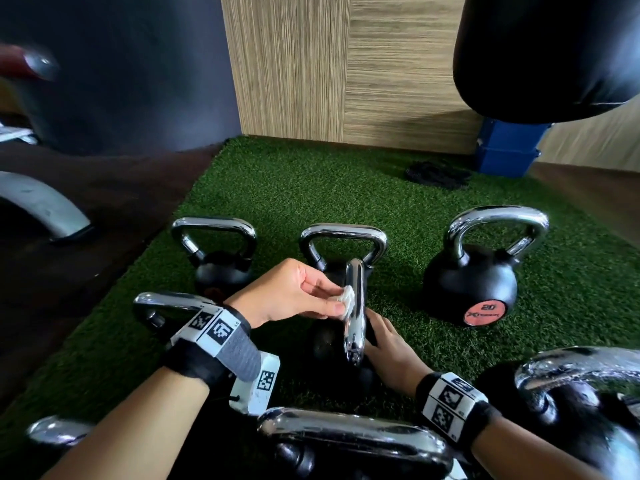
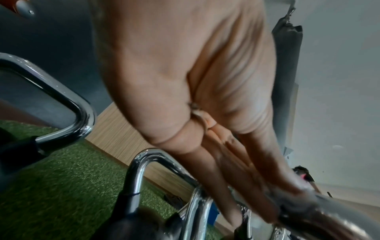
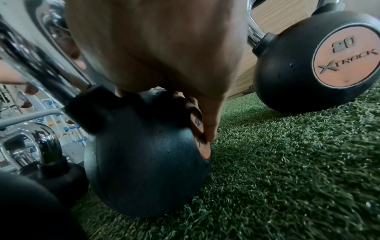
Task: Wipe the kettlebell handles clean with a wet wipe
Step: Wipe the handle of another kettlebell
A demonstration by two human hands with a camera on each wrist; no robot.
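Observation:
A black kettlebell leans tilted on the green turf, its chrome handle pointing toward me. My left hand pinches a crumpled white wet wipe between thumb and fingers and presses it against the left side of that handle. In the left wrist view the wipe shows blurred against the handle. My right hand grips the kettlebell's black ball from the right. In the right wrist view that hand's fingers lie across the ball's orange label.
Other chrome-handled kettlebells stand around: a 20 kg one at the right, two behind, several close to me. A black punching bag hangs top right over a blue box. A black rope lies on the turf.

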